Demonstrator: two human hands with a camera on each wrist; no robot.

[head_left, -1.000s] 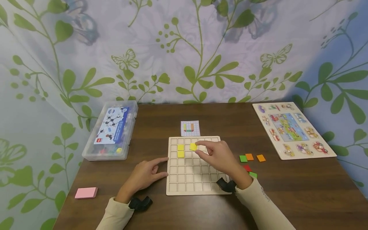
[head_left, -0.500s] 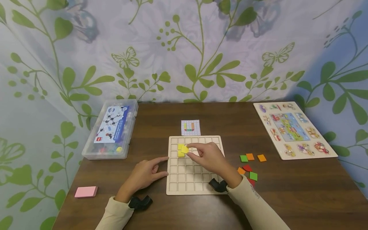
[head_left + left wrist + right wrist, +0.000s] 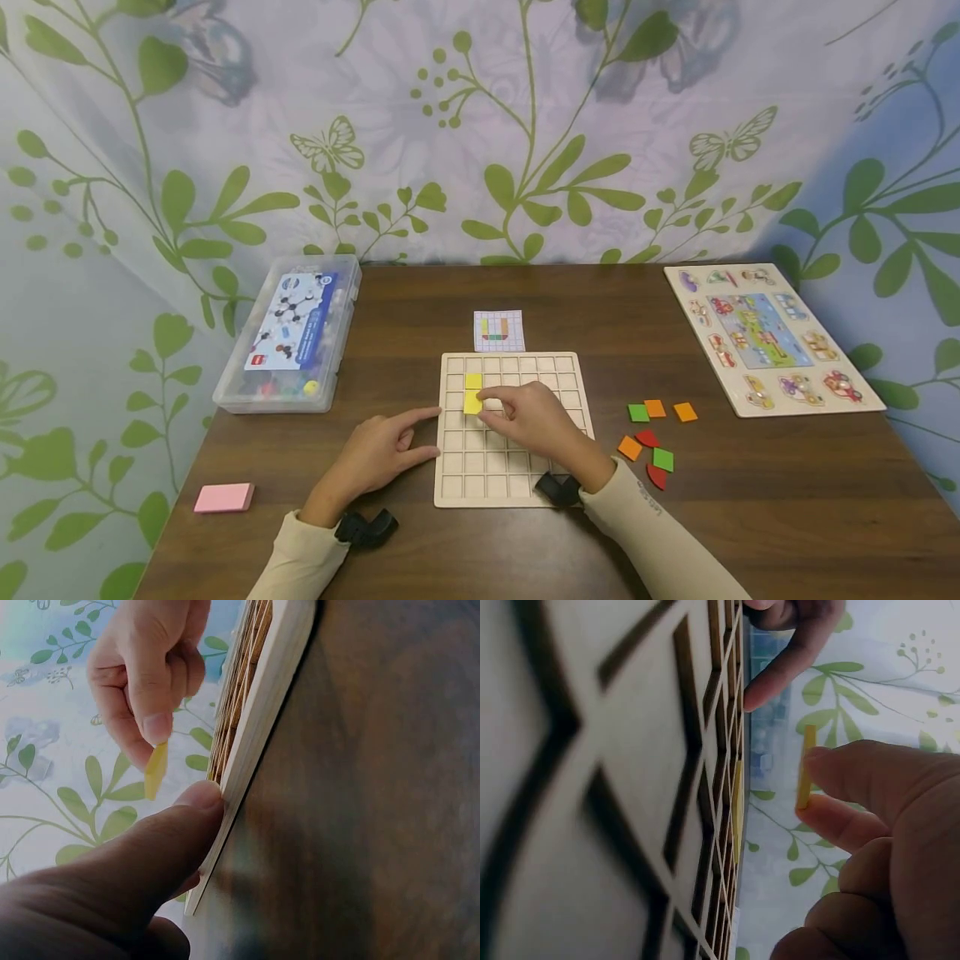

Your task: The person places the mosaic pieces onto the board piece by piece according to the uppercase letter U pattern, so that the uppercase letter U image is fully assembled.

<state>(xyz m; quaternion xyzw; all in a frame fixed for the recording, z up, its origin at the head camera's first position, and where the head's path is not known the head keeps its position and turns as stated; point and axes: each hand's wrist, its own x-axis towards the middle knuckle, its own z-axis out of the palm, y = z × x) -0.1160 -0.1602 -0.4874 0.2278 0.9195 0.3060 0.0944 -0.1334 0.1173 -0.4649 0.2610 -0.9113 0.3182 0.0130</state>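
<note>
Near the left edge of the table [image 3: 487, 554], a pink block [image 3: 224, 497] lies flat. Beyond it, at the far left corner, rests a clear plastic case [image 3: 291, 327] with a blue and white label and colored pieces showing through.

Next comes the person's left hand [image 3: 371, 457], a black wrist mount [image 3: 367, 530] below its beige sleeve [image 3: 307, 554]. Its thumb and forefinger are spread apart, their tips at the left edge of a wooden grid board [image 3: 474, 464]; the left wrist view shows the thumb against the rim.

Toward the board's far left corner, a seated yellow tile [image 3: 473, 381] fills one cell. The person's right hand [image 3: 536, 423] pinches a held yellow tile [image 3: 807, 771] between thumb and forefinger; the right wrist view shows it raised above the board, touching only the fingers. Just beyond the board's far edge lies a pattern card [image 3: 498, 332] bearing a colored U shape.

To the right of the board, loose tiles [image 3: 630, 448] are scattered: three orange and two green squares and two red rounded wedges. At the table's far right corner lies a wooden picture puzzle [image 3: 772, 372] with vehicle pieces.
</note>
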